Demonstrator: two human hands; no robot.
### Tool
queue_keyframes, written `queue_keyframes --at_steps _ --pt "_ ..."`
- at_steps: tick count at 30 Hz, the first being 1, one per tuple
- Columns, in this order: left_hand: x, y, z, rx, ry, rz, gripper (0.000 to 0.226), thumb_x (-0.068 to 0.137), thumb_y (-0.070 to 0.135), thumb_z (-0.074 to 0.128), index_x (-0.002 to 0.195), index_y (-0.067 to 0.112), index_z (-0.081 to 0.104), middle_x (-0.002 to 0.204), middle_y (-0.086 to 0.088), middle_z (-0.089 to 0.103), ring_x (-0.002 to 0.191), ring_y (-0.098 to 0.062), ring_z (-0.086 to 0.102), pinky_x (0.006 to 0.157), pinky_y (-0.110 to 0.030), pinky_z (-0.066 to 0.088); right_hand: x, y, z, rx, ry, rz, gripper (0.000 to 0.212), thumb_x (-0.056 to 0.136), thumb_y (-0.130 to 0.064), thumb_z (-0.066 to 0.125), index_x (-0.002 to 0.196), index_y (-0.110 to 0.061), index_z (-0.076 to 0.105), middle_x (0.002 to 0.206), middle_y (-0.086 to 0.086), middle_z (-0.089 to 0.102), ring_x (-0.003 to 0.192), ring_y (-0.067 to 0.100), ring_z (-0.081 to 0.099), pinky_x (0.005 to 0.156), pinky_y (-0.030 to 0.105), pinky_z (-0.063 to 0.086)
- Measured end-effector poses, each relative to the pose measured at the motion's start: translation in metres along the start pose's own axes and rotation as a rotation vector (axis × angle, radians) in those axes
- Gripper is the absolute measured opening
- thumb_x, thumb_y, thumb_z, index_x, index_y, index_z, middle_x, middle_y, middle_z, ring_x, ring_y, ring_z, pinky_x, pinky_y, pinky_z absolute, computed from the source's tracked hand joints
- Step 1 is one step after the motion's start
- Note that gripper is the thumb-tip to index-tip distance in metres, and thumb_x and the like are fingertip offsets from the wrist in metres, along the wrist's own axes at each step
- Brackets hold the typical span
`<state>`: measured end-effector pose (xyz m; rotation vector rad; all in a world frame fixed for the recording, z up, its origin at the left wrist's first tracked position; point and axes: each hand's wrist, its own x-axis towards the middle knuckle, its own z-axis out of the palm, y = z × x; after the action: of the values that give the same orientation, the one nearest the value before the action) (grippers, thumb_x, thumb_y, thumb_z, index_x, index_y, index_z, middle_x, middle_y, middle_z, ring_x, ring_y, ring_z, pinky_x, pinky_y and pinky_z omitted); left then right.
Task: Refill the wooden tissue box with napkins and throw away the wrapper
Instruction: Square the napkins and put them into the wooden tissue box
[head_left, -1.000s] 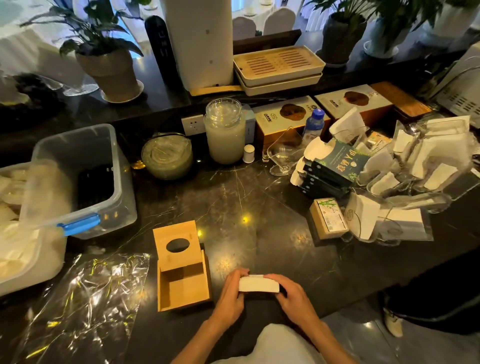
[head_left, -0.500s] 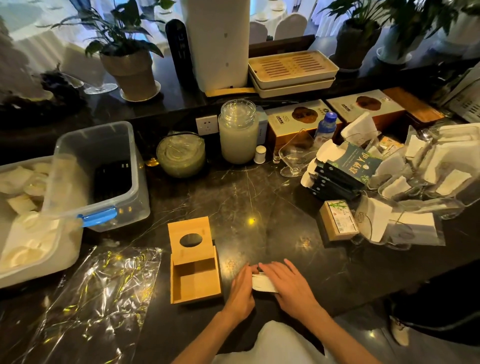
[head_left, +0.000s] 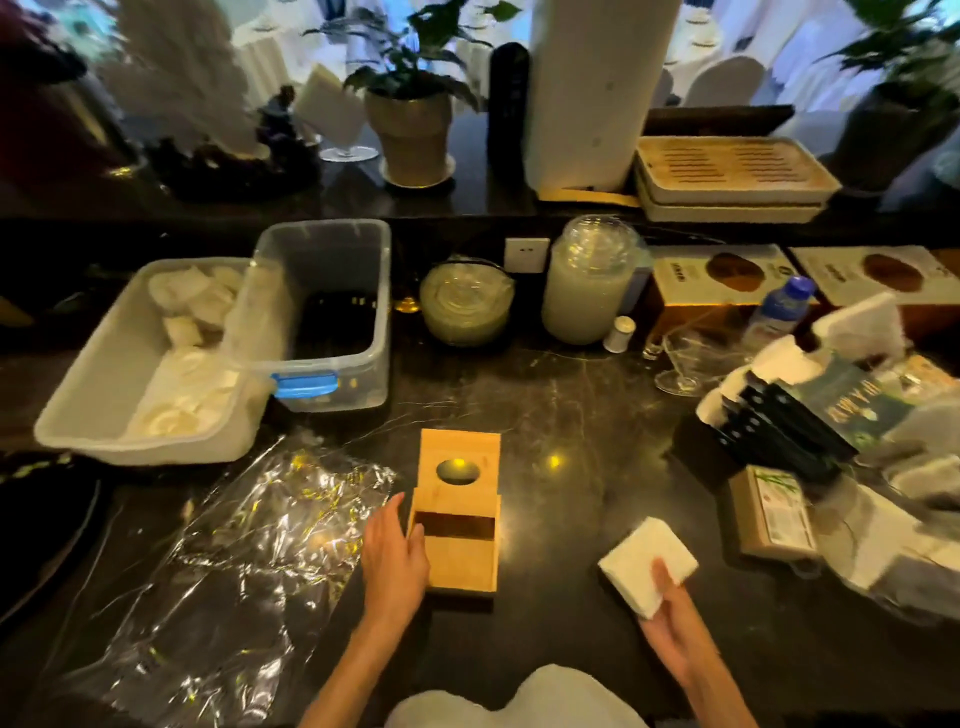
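Loading step: left hand (head_left: 395, 556), fingers spread, steadies wooden tissue box (head_left: 457, 512); right hand (head_left: 670, 631) pinches napkin stack (head_left: 647, 564), next into the opening.

Bare dark counter (head_left: 571, 415) lies open between the wooden tissue box (head_left: 457, 525) and the packet pile (head_left: 810, 426) at right. Crinkled clear wrapper (head_left: 234, 561) covers the counter left of the box. Two plastic bins (head_left: 332, 312) and glass jars (head_left: 589, 283) block the far side.

Banquet-hall service counter: dark marble countertop (head_left: 545, 384) center frame; white-covered chairs (head_left: 727, 83) and tables at top; stacked tea trays (head_left: 727, 176), glassware (head_left: 685, 358), napkin-filled tubs (head_left: 135, 374) left.
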<state>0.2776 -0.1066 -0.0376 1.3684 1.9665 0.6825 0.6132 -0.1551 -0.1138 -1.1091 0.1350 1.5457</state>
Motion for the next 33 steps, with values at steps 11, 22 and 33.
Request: queue_keyframes --at_steps 11,22,33 --pt "0.032 -0.023 -0.015 -0.35 -0.397 -0.221 0.03 0.1 0.012 0.043 0.122 0.031 0.051 0.105 0.019 0.059 0.095 0.007 0.056 0.071 -0.017 0.051 -0.025 0.023 0.162 -1.133 -0.39 -0.099 0.043 0.082 -0.023 0.074 0.122 -0.03 0.058 0.109 -0.005 0.073 0.097 0.011 0.072 0.076 0.029 0.061" --pt "0.038 -0.025 -0.021 -0.484 -0.462 -0.323 0.041 0.098 0.001 0.04 0.135 0.019 0.038 0.109 0.005 0.06 0.094 -0.005 0.059 0.074 -0.017 0.054 -0.017 0.095 0.259 -2.507 -0.662 -0.218 0.05 0.09 -0.01 0.06 0.137 -0.019 0.046 0.137 0.01 0.058 0.127 0.029 0.053 0.102 0.037 0.044" --pt "0.042 -0.037 -0.007 -0.419 -0.48 -0.244 0.051 0.097 0.001 0.038 0.144 0.019 0.031 0.126 -0.001 0.054 0.107 -0.011 0.055 0.087 -0.025 0.05 -0.014 0.121 0.254 -2.448 -0.596 0.166 0.043 0.09 -0.012 0.058 0.131 -0.02 0.048 0.134 0.01 0.058 0.123 0.031 0.054 0.095 0.04 0.044"
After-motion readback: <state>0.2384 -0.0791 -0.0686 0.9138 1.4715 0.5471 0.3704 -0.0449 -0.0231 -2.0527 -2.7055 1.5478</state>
